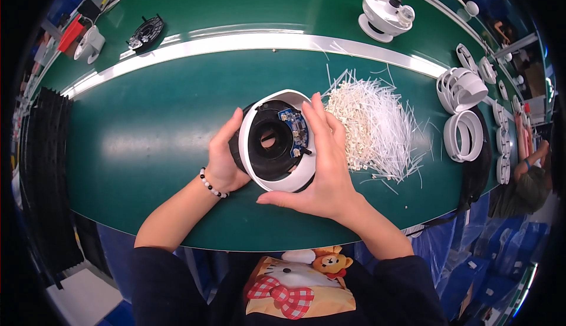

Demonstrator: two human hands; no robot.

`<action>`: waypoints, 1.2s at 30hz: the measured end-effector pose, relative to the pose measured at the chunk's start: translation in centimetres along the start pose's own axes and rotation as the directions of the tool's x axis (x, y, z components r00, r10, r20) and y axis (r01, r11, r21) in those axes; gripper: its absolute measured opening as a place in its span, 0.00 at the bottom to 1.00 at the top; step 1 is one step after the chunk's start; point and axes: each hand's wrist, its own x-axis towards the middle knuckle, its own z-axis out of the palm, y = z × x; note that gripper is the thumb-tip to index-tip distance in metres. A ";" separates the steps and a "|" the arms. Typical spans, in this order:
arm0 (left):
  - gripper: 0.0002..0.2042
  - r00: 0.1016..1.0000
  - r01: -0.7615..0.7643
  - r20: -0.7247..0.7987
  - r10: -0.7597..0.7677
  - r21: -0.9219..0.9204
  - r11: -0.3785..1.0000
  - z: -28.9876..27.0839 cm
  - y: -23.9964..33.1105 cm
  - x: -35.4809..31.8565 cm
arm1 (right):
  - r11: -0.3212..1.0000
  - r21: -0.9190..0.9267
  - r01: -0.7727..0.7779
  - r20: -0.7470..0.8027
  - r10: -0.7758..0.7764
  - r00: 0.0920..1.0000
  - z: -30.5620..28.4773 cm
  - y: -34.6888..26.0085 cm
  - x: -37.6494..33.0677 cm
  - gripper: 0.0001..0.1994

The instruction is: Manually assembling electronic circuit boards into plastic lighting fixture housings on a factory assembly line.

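Observation:
Above the middle of the bench I hold a round black housing (274, 168) with a white plastic ring (282, 185) around it. A small blue circuit board (296, 130) sits inside on the right, beside the housing's central opening. My left hand (225, 156) grips the black housing from the left, thumb up along its side and its other fingers hidden behind. My right hand (328, 170) is closed around the ring's right side, fingers over the top and thumb at the lower edge. Just right of that hand lies a heap of white cable ties or thin wires with small cream ends (380, 128).
White plastic rings (463, 137) are stacked at the right edge. Beyond the pale rail (236, 42) stand a white oval device (386, 15) and a black round part (145, 33). Black corrugated sheets (44, 178) rise at the left; another person's arm (532, 158) shows far right.

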 end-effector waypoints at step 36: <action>0.33 0.997 -0.061 0.053 0.057 0.072 0.996 -0.9 0.3 0.7 | 0.971 -0.241 0.010 -0.044 -0.021 0.999 1.5 -0.2 1.9 0.53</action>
